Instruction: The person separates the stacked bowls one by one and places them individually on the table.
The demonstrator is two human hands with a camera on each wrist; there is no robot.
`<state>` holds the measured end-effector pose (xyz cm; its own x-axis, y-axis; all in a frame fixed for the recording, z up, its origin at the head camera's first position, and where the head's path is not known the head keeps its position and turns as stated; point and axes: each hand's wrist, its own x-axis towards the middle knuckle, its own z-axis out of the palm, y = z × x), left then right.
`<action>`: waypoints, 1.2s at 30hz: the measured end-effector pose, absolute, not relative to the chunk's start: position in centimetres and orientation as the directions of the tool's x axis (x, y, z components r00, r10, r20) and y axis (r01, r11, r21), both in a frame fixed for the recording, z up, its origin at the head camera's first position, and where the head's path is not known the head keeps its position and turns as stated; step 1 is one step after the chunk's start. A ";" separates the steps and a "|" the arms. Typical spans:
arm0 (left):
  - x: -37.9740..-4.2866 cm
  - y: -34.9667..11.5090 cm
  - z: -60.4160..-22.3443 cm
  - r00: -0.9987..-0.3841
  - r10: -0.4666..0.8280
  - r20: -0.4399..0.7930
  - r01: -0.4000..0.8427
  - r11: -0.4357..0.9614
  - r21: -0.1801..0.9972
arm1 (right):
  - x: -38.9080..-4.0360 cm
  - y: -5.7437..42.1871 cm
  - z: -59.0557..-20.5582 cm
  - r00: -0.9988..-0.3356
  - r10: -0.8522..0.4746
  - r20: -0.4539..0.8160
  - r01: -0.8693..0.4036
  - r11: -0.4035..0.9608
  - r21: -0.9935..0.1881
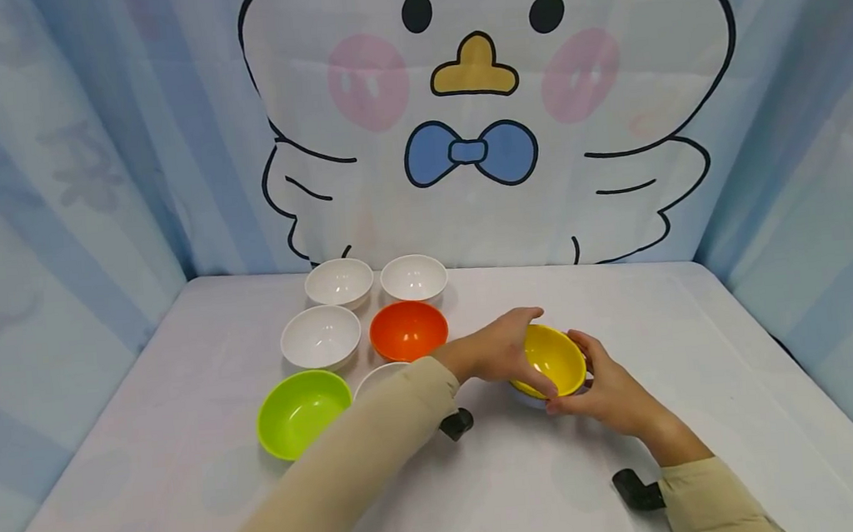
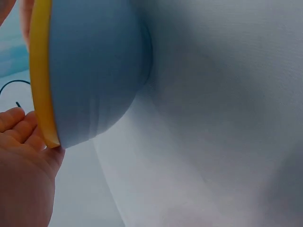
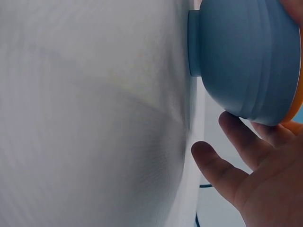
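Observation:
A yellow bowl (image 1: pixel 554 354) sits nested inside a light-blue bowl (image 2: pixel 97 61) on the right side of the table. My left hand (image 1: pixel 499 348) grips it from the left, fingers at the far rim and thumb along the near rim. From the right, my right hand (image 1: pixel 611 389) holds the same rim, its thumb in front beside the left thumb. In the right wrist view, fingers (image 3: pixel 244 137) of that hand reach under the rim against the blue bowl's side. Only a sliver of blue shows below the yellow in the head view.
Left of the hands stand a green bowl (image 1: pixel 304 413), an orange bowl (image 1: pixel 409 332) and several white bowls (image 1: pixel 321 338). Another white bowl (image 1: pixel 379 375) is partly hidden behind the left sleeve (image 1: pixel 365 446). A printed curtain (image 1: pixel 484 228) borders the white tablecloth (image 1: pixel 703 344) at the back.

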<state>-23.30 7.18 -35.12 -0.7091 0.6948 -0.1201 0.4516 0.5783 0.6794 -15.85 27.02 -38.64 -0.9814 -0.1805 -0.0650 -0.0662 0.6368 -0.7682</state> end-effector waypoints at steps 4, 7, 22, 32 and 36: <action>-23.3 7.2 -35.5 -0.706 0.697 -0.125 0.451 0.578 0.680 | -15.9 27.1 -38.7 -0.981 -0.188 -0.052 -0.080 0.630 -0.772; -23.3 7.2 -35.8 -0.696 0.708 -0.120 0.462 0.569 0.680 | -15.9 27.1 -38.7 -0.980 -0.193 -0.045 -0.088 0.626 -0.775; -23.3 7.4 -36.0 -0.670 0.728 -0.145 0.549 0.617 0.564 | -15.7 27.1 -38.9 -0.980 -0.195 -0.039 -0.089 0.605 -0.791; -23.3 7.5 -35.8 -0.667 0.731 -0.146 0.578 0.631 0.518 | -15.6 27.0 -38.7 -0.979 -0.202 -0.030 -0.100 0.604 -0.791; -23.4 7.7 -35.4 -0.657 0.741 -0.140 0.625 0.638 0.449 | -15.6 27.1 -38.5 -0.978 -0.205 -0.032 -0.103 0.614 -0.782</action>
